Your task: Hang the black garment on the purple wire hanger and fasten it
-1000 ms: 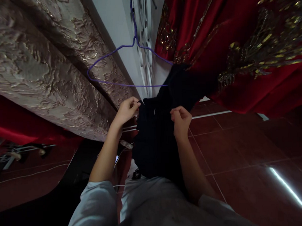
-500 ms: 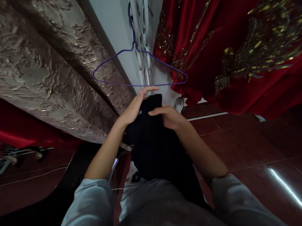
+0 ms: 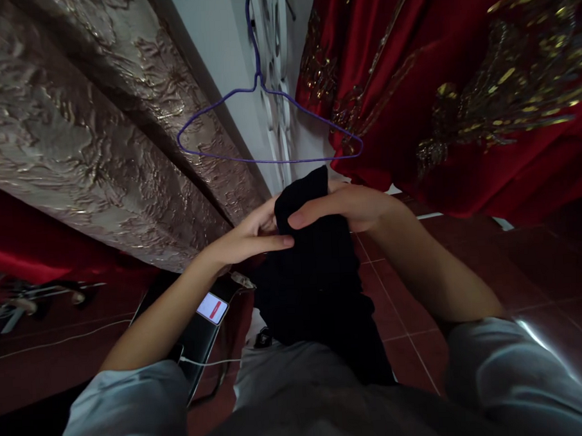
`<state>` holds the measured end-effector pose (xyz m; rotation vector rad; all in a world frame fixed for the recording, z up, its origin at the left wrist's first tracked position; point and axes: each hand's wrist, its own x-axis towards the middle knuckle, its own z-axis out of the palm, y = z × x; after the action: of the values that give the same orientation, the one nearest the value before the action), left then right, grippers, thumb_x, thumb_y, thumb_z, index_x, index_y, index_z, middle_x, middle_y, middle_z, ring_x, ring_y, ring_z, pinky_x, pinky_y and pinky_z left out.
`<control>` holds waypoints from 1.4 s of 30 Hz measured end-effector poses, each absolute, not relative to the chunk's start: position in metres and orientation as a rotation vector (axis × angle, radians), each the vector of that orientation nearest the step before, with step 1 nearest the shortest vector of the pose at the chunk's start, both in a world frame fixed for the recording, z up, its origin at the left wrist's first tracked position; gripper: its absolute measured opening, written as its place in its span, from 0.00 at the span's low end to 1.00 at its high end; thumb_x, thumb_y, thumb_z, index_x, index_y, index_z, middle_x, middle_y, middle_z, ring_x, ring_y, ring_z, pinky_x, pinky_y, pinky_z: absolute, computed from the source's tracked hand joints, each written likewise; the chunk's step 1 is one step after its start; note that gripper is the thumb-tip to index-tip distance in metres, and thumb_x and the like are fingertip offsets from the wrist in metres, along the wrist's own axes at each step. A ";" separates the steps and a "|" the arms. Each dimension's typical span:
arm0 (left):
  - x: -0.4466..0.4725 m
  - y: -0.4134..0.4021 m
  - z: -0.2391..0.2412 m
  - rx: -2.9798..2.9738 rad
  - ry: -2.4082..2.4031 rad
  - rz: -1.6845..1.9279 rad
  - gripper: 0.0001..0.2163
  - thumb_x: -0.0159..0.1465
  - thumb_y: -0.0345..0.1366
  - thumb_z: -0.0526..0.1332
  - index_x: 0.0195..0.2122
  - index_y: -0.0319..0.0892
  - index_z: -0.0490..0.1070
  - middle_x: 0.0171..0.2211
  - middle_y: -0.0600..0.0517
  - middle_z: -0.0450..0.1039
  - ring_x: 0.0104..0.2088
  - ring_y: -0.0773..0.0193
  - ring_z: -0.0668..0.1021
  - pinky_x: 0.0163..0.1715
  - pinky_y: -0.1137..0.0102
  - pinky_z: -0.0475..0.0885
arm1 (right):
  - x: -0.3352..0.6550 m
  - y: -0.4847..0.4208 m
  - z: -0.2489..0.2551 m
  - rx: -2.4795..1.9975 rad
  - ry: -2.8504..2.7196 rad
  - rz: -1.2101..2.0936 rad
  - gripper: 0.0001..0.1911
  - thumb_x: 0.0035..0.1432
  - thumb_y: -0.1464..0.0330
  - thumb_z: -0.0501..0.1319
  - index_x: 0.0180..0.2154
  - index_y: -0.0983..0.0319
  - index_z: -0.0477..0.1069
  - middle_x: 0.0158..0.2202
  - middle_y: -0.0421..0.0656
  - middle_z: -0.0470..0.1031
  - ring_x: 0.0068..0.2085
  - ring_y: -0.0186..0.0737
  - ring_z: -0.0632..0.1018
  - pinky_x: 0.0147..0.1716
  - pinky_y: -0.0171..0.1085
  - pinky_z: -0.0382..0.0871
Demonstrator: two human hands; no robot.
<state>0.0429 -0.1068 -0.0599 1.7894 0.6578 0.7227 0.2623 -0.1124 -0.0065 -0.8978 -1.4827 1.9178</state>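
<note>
A black garment (image 3: pixel 317 275) hangs in front of my body, its upper part gathered between my hands. My left hand (image 3: pixel 258 235) grips its left edge, thumb across the front and fingers behind. From the other side my right hand (image 3: pixel 351 206) clasps the cloth, thumb pressed on the front; its other fingers are mostly hidden behind. The garment's exact kind is unclear in the dark. Just beyond the cloth, a bare purple hanger (image 3: pixel 269 160) hangs from a white metal rack (image 3: pixel 275 71), touched by neither hand.
Textured beige-gold fabric (image 3: pixel 99 143) hangs at the left. Red cloth with gold sequins (image 3: pixel 377 92) hangs at the right. A lit phone (image 3: pixel 212 308) lies on a black surface at lower left, near a white cable (image 3: pixel 210 362). Dark red tiles (image 3: pixel 405 303) cover the floor.
My left thumb has come down onto the front of the cloth, and my right hand has closed round its right side. Both elbows have spread outward. The garment's top has risen slightly.
</note>
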 end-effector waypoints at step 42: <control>-0.022 -0.014 -0.023 2.229 1.257 1.586 0.13 0.65 0.47 0.63 0.48 0.50 0.72 0.44 0.52 0.75 0.59 0.52 0.68 0.62 0.53 0.61 | 0.349 -0.048 -0.068 -1.038 -1.395 0.286 0.18 0.51 0.68 0.70 0.46 0.58 0.80 0.50 0.51 0.80 0.42 0.40 0.82 0.37 0.39 0.72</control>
<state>-0.0222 -0.0139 -0.0229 2.2287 1.2573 1.5856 0.3488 -0.0481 -0.0677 -1.0379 -1.3952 0.2856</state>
